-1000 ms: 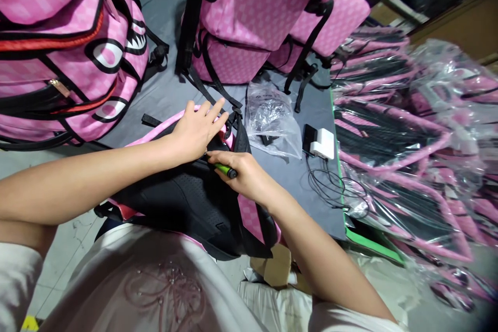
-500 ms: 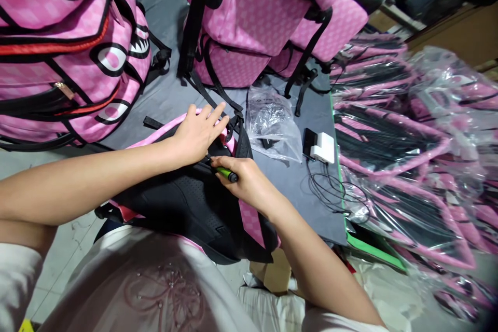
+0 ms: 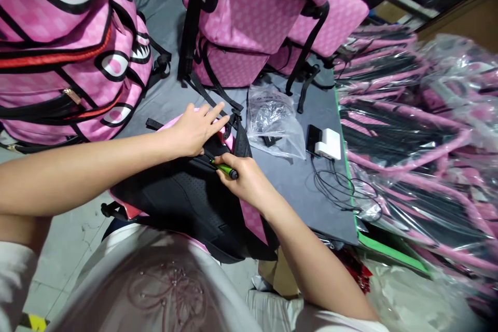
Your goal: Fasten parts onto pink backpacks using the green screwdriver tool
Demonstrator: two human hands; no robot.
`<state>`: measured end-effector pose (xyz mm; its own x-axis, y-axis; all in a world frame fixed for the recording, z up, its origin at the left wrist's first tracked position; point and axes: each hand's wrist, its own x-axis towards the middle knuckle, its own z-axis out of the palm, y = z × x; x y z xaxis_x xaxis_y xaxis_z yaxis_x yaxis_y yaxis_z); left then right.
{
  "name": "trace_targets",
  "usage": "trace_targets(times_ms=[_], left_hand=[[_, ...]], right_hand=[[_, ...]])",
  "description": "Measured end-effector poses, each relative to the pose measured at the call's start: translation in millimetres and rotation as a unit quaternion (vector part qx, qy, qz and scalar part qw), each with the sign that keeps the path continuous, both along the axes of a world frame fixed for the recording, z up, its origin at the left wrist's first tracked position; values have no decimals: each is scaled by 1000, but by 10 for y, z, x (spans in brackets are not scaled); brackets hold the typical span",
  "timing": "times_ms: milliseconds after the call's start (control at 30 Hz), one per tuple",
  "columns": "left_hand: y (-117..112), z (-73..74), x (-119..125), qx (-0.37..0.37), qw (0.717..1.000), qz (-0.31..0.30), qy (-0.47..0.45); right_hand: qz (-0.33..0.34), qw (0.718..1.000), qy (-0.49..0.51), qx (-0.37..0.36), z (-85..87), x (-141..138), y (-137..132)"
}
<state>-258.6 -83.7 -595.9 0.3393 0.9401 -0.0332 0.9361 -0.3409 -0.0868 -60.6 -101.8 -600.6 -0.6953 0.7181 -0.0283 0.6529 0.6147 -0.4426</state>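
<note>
A black-and-pink backpack [image 3: 175,194] lies at the table's front edge, its dark padded side turned up. My left hand [image 3: 196,127] rests on its upper part, fingers spread; the thumb side is near a strap. My right hand [image 3: 243,176] is closed around a slim green-handled tool [image 3: 225,169] with a black end. The tool's tip points left, at the backpack just under my left palm, and I cannot make out its shape. Beside my left fingers, a black strap [image 3: 241,137] runs down over the backpack's right side.
Pink checked backpacks stand at left [image 3: 35,96] and behind [image 3: 241,26]. A clear plastic bag [image 3: 274,122] with small black items lies right of my hands. Farther right are a black device [image 3: 313,139], a white adapter [image 3: 330,144] and cables [image 3: 330,187]. Plastic-wrapped backpacks [image 3: 404,137] are stacked beyond the green edge.
The view has shifted slightly. My two hands stay nearly in place on the backpack, with the green-handled tool still in my right hand.
</note>
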Motion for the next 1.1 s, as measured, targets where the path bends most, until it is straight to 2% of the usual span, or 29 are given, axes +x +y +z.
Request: trace_targets(times_ms=[100, 200, 400, 600, 733, 900, 967, 1100], left_hand=[[8, 137, -122, -66, 998, 16, 11], [-49, 214, -175, -87, 994, 61, 21], [-136, 114, -120, -44, 996, 68, 45], [-136, 20, -193, -23, 998, 32, 41], [-191, 65, -198, -26, 998, 43, 33], [-222, 212, -189, -97, 985, 140, 15], [-202, 221, -224, -121, 983, 139, 0], [-158, 143, -309, -107, 989, 104, -19]], right_hand=[[-8, 999, 37, -4, -2, 56, -61], [-13, 998, 60, 0, -24, 90, -119], [-5, 999, 41, 9, -51, 88, -108], [-6, 999, 29, 27, -78, 98, -67], [-13, 999, 41, 21, -95, 115, -87], [-3, 996, 89, 15, -127, 176, -113], [1, 995, 102, 11, -137, 196, -105], [4, 992, 123, 2, -146, 120, -73]])
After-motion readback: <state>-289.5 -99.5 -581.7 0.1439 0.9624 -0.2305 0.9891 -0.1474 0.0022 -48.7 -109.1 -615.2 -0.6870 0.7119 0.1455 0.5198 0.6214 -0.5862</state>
